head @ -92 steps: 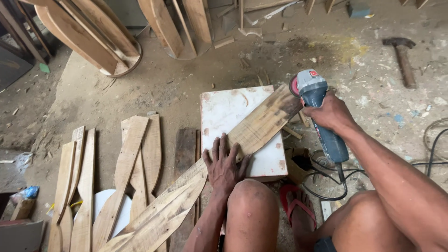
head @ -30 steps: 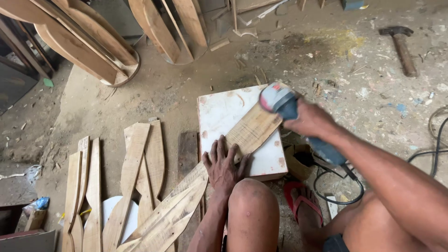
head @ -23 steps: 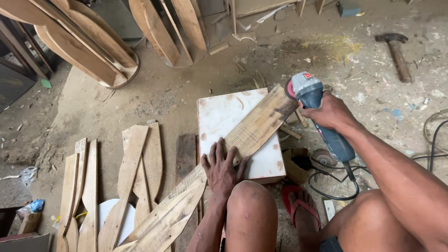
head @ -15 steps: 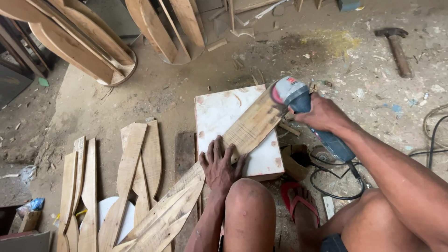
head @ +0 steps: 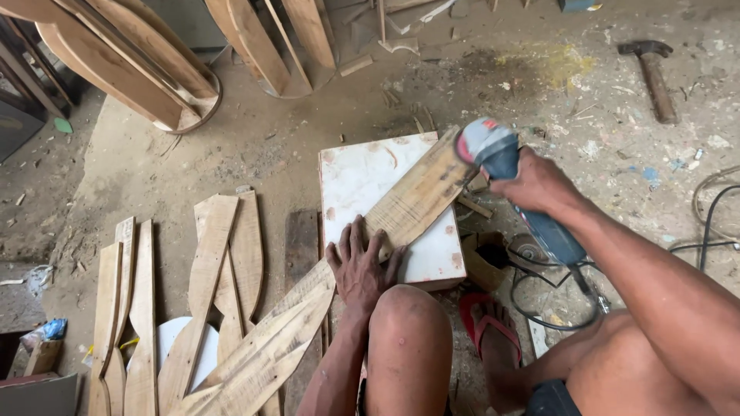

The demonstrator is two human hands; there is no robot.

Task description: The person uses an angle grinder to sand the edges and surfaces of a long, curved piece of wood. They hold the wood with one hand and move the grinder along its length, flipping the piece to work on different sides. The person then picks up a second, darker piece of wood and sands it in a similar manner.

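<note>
A long shaped wooden plank (head: pixel 412 202) lies slantwise over a white square block (head: pixel 361 176). My left hand (head: pixel 358 263) presses flat on the plank near its middle, fingers spread. My right hand (head: pixel 538 183) grips a blue angle grinder (head: pixel 501 162); its grey head and red-rimmed disc sit at the plank's upper right end. The grinder's black cord (head: pixel 566 304) loops on the floor beside my right foot in a red sandal (head: pixel 486 327). My bare knees fill the bottom of the view.
Several cut wooden slats (head: pixel 208 285) lie on the dusty floor at left. Curved wooden frames (head: pixel 131 69) lean at the top left. A hammer (head: pixel 655 73) rests at the top right. More cable (head: pixel 713 223) runs at the right edge.
The grinder has swept back and forth along the plank's upper right end and now sits at its tip. My left hand has stayed pressed on the plank.
</note>
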